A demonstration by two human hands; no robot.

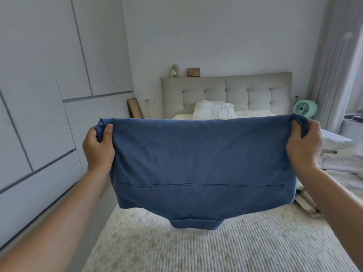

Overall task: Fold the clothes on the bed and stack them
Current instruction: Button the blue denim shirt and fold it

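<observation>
A blue garment (200, 163) hangs spread wide in the air above the bed (176, 248), folded over so that a stitched seam runs across its lower part and a collar-like edge hangs at the bottom. My left hand (99, 146) grips its upper left corner, thumb on the near side. My right hand (303, 144) grips the upper right corner, with cloth bunched in the fingers. The garment hides the middle of the bed behind it.
A heap of white and pale clothes (341, 160) lies on the bed's right side, with a beige folded piece (306, 203) below it. A white pillow (213, 109) sits by the grey headboard (225, 91). Wardrobe doors (39, 114) line the left; a green fan (304, 107) stands right.
</observation>
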